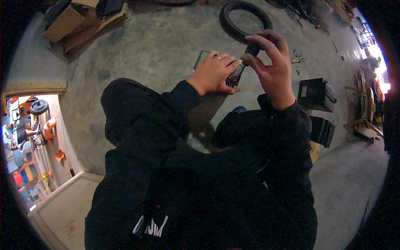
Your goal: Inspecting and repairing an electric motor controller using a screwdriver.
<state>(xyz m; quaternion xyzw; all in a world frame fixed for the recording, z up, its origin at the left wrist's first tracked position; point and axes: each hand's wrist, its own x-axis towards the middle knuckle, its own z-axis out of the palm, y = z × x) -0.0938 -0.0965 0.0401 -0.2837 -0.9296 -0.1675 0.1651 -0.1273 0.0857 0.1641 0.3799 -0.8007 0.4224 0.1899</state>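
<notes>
In front of my bent knees I hold a dark, narrow part with a comb-like row of prongs (232, 80) at its lower end. My left hand (214, 73) is wrapped around that lower end, a ring on one finger and the thumb below the prongs. At the upper end, the thumb and fingers of my right hand (273, 62) grip the part's black end (252, 50). Its exact kind cannot be made out. Just beyond my right hand a black tyre (245, 18) lies on the floor.
Pliers with green handles (297, 59) and small tools lie to the right on the concrete floor (154, 50). Two black boxes (316, 95) stand near my right knee. Cardboard boxes (79, 23) are at the far left. Through a doorway at left, a person (21, 135) is visible.
</notes>
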